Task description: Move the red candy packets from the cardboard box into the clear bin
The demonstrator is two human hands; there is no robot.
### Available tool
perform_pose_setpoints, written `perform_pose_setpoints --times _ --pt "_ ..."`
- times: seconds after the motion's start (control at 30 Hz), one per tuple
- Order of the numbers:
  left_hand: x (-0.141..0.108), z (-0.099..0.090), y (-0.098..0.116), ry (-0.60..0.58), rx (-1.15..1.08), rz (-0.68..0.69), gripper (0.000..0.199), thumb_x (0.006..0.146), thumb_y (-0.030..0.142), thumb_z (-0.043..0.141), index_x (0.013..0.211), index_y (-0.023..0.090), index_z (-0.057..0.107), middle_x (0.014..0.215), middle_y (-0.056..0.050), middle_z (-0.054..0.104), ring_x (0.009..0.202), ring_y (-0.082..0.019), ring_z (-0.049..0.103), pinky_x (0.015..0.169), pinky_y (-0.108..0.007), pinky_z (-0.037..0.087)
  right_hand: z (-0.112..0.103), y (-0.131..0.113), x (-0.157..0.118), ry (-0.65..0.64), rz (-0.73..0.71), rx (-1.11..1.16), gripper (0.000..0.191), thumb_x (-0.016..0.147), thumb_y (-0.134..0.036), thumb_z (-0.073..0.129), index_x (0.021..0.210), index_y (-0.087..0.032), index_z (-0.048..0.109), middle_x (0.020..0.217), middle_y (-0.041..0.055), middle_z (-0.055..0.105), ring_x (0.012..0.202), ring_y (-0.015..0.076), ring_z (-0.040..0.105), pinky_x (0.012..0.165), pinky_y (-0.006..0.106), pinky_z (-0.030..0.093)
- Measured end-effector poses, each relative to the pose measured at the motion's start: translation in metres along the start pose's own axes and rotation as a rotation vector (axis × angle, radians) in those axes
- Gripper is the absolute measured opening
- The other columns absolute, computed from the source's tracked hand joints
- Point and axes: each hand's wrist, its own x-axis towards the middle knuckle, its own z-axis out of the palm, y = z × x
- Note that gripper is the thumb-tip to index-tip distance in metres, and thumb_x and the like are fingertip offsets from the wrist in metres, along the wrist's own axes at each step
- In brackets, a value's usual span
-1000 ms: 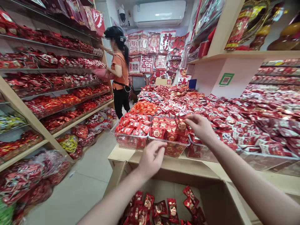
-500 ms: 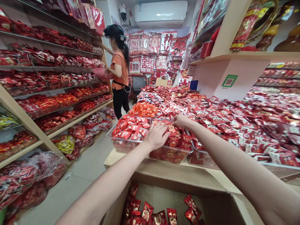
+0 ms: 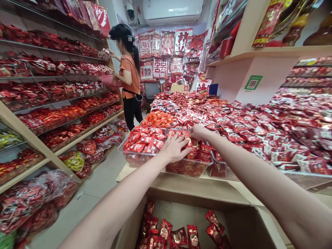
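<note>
My left hand (image 3: 175,148) lies palm down with fingers spread on red-and-gold wrapped candies (image 3: 195,152) in a clear plastic bin (image 3: 190,169). Just beyond it, at the bin's far right part, my right hand (image 3: 199,132) has its fingers curled down against the packets. What those fingers hold, if anything, is hidden. A neighbouring bin on the left is heaped with bright red packets (image 3: 146,140). Below the table edge stands an open cardboard box (image 3: 199,192), with several similar wrapped candies (image 3: 178,237) on its bottom.
Red packets (image 3: 249,128) cover the table to the right and back. A person in an orange top (image 3: 127,74) stands at the left shelves, holding a pink basin (image 3: 109,80). Filled plastic bags (image 3: 38,199) sit on the floor at left. A wooden shelf (image 3: 280,52) overhangs the upper right.
My left hand's fingers have shifted slightly right over the candies. My right hand stays at nearly the same spot. The other person's raised hand now shows beside packets on the shelf.
</note>
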Motion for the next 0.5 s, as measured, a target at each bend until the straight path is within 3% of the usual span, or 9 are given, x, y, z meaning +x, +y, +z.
perform_pose_setpoints --times 0.1,0.2,0.33,0.43,0.5 --pt "0.0 0.0 0.0 -0.007 -0.007 -0.017 0.054 0.081 0.057 0.019 0.123 0.029 0.038 0.132 -0.003 0.036 0.124 -0.026 0.022 0.1 -0.051 0.01 -0.004 0.003 -0.002 0.01 0.009 -0.025 0.013 0.067 -0.018 0.058 0.075 -0.012 0.067 0.072 0.0105 0.066 0.072 0.0197 0.059 0.064 0.025 0.042" --pt "0.0 0.001 0.0 -0.006 -0.007 -0.024 0.054 0.081 0.056 0.02 0.123 0.028 0.038 0.133 -0.003 0.035 0.124 -0.025 0.022 0.1 -0.051 0.01 -0.003 0.008 -0.006 0.023 -0.039 -0.001 0.016 0.068 -0.02 0.057 0.08 -0.016 0.066 0.077 0.0058 0.067 0.072 0.0162 0.059 0.062 0.021 0.041" --pt "0.0 0.001 0.0 0.018 -0.002 -0.002 0.052 0.082 0.054 0.021 0.121 0.026 0.041 0.131 -0.006 0.038 0.122 -0.025 0.027 0.099 -0.051 0.012 0.004 0.009 -0.015 0.03 -0.091 0.045 0.012 0.064 -0.02 0.06 0.074 -0.017 0.066 0.071 0.0033 0.066 0.066 0.0146 0.058 0.057 0.02 0.039" --pt "0.0 0.001 0.001 0.04 0.003 0.018 0.05 0.082 0.052 0.023 0.119 0.024 0.044 0.129 -0.006 0.041 0.121 -0.026 0.029 0.099 -0.052 0.012 -0.004 0.004 -0.034 0.107 -0.065 0.079 0.014 0.069 -0.021 0.055 0.076 -0.015 0.065 0.074 0.0063 0.066 0.068 0.0156 0.057 0.058 0.021 0.038" --pt "-0.001 0.002 0.001 0.05 0.001 0.026 0.047 0.083 0.05 0.024 0.116 0.025 0.046 0.128 -0.005 0.042 0.121 -0.025 0.03 0.098 -0.053 0.013 -0.012 -0.001 -0.061 0.146 -0.072 0.155 0.018 0.073 -0.024 0.05 0.08 -0.015 0.063 0.076 0.0061 0.065 0.068 0.0149 0.056 0.058 0.021 0.038"
